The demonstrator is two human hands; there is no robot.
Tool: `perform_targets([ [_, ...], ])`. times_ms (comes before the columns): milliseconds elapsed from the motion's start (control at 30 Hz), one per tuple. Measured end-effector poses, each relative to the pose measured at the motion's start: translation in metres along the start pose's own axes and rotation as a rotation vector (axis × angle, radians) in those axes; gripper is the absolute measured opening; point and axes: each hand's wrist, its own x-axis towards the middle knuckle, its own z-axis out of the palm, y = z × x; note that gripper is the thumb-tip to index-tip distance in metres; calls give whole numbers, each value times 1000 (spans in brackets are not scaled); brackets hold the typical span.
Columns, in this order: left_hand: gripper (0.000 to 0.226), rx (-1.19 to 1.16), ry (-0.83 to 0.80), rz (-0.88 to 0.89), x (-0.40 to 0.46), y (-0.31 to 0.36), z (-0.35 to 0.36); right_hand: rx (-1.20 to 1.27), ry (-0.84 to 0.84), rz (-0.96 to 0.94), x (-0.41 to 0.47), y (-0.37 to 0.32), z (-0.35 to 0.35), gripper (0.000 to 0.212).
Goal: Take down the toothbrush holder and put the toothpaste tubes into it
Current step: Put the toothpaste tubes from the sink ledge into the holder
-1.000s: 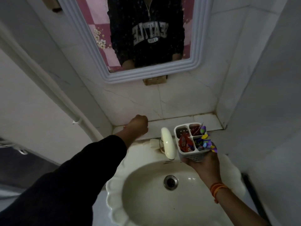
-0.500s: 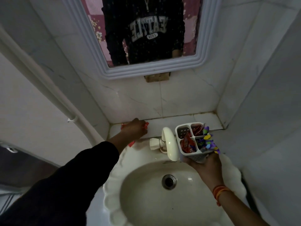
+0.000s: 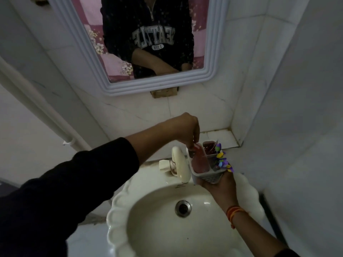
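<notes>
1. Nearest the camera, the right hand (image 3: 218,184) grasps the toothbrush holder (image 3: 206,164) from underneath, cupping its base just over the back rim of the sink (image 3: 118,204), beside the tap (image 3: 181,164). It holds the holder much where it did a second ago, tilted a little so the compartments face up and towards the left arm.

2. The big change is the left hand (image 3: 187,132). A second ago it was clenched down on the tiled ledge (image 3: 220,138) to the left of the tap; half a second ago red packaging showed under it there. Now it has crossed over and hangs above the holder, fingers (image 3: 193,143) pinched downward on a red toothpaste tube (image 3: 197,150) whose lower end already sits in the left rear compartment.

3. So the fetching is done and the insertion is under way. I judge the tube part-way in, not yet released.

4. The other compartments already carry things: reddish packaging in the front and rear cells, and brushes with bright purple, yellow and blue ends (image 3: 221,160) on the right side.

5. Farther back, the part of the ledge in view shows no other tube, though the left arm hides its left stretch, so I cannot tell whether more remain.

6. Beyond that, the mirror (image 3: 213,71) on the wall reflects the person's dark sweatshirt.
</notes>
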Motion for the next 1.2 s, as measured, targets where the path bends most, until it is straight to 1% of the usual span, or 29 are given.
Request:
perform_targets([
  [33,30,8,5,-7,3,6,5,-2,2,2,0,-1,0,96],
  [100,28,-56,-9,-64,12,13,15,0,6,7,-1,-1,0,98],
  [133,30,-144,-42,-112,15,13,18,-2,9,11,-1,-1,0,98],
  [200,35,-431,-126,-216,18,7,21,-17,11,22,-1,0,0,97],
  [233,35,-542,-104,-258,19,0,21,-24,10,23,-1,1,0,96],
  [267,34,-574,-60,-287,19,-9,20,-33,11,22,-1,2,0,95],
  [300,32,-575,-31,-318,17,-19,19,-42,12,18,-1,3,-1,95],
  [367,25,-451,-4,-383,12,-46,24,-60,13,8,-2,2,-2,92],
  [400,24,-378,-16,-425,10,-60,30,-66,13,7,-2,2,-2,91],
  [467,29,-287,-65,-484,3,-88,51,-73,9,10,-2,1,-2,91],
  [600,36,51,-150,-449,-1,-135,103,-61,-5,35,-3,-1,-2,91],
  [667,34,104,-154,-442,-6,-138,118,-60,-8,41,-4,-3,-2,92],
  [767,29,148,-85,-432,-12,-141,130,-55,-1,45,-6,-2,-1,93],
  [833,31,175,-58,-410,-13,-145,134,-51,5,46,-6,-3,-1,91],
  [900,39,117,17,-396,-11,-150,130,-44,1,47,-7,-5,0,87],
  [933,40,4,77,-395,-11,-150,125,-38,-4,49,-7,-6,0,87],
  [967,38,-168,132,-387,-10,-148,119,-35,-11,49,-8,-7,0,87],
  [1033,36,-524,187,-357,-11,-135,100,-20,-15,70,-8,-9,0,89],
  [1067,37,-622,185,-333,-11,-128,90,-14,-16,76,-9,-10,-1,90],
  [1100,38,-662,159,-300,-10,-120,79,-13,-16,80,-9,-11,-1,90],
  [1133,40,-626,131,-257,-10,-113,69,-12,-17,85,-9,-13,-1,88],
  [1200,42,-446,75,-163,-6,-95,48,-23,-13,98,-9,-14,-1,82],
])
